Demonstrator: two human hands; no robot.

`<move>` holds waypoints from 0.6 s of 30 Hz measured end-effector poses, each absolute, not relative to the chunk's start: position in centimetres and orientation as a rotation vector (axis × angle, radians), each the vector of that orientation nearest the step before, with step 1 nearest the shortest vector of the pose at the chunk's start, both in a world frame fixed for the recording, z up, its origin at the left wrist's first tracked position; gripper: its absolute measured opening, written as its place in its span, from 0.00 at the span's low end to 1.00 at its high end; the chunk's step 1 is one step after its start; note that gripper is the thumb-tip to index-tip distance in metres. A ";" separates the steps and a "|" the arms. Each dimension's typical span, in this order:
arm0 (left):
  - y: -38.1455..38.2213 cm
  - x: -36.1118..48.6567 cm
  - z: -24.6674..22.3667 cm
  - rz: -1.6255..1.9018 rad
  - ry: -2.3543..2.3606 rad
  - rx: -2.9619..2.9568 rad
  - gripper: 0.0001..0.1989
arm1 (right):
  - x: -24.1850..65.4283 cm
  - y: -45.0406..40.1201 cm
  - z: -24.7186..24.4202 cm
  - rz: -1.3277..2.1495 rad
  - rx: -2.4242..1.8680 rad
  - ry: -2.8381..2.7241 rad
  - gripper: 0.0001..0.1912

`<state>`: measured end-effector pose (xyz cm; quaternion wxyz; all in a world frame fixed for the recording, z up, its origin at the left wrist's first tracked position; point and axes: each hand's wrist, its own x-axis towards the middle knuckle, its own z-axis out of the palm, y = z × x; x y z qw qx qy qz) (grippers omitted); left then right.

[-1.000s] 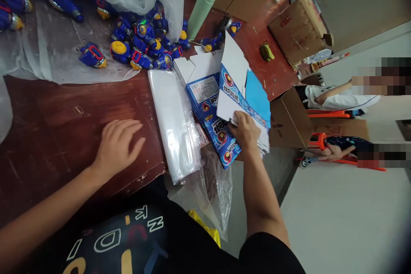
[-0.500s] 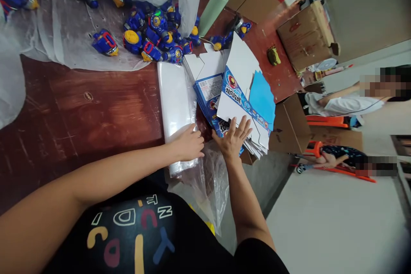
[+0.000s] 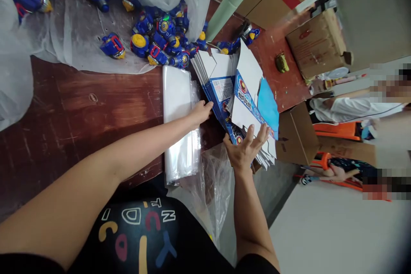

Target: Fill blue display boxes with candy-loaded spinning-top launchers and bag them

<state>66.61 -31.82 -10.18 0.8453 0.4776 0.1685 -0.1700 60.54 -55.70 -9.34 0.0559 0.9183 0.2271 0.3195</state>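
Note:
A stack of flat printed cardboard boxes [image 3: 221, 90], blue and white, lies fanned out on the table. My left hand [image 3: 201, 112] is closed at the stack's left edge, fingertips against the sheets. Spread fingers of my right hand [image 3: 246, 147] rest over the near part of the stack, the thumb by its near-left edge. On top, a white box blank [image 3: 242, 109] with a blue printed strip lies askew, beside a plain blue piece [image 3: 269, 102]. Under my left forearm is a pile of clear plastic bags [image 3: 176, 90].
Several blue-and-yellow toys [image 3: 160, 36] lie on white plastic sheeting [image 3: 128, 58] at the far left. A pale green bottle [image 3: 227, 8] stands behind the stack. Cardboard boxes [image 3: 316, 40] are at the right, and two people sit beyond. Loose clear plastic [image 3: 215, 184] hangs at the near table edge.
My left hand has moved from the clear bags forward and right to the stack's edge. My right hand's fingers are more bent over the stack. The stack's left layers look more fanned.

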 end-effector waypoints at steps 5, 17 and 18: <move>-31.5 68.4 -11.2 -0.368 0.371 0.846 0.03 | 60.8 -56.7 -9.8 0.776 2.935 0.626 0.52; -31.6 68.9 -12.1 -0.337 0.394 0.810 0.04 | 71.1 -48.5 -3.0 -0.330 3.132 -0.098 0.57; -31.6 69.0 -12.1 -0.336 0.397 0.813 0.04 | 71.7 -47.6 -2.4 -0.398 3.097 -0.115 0.51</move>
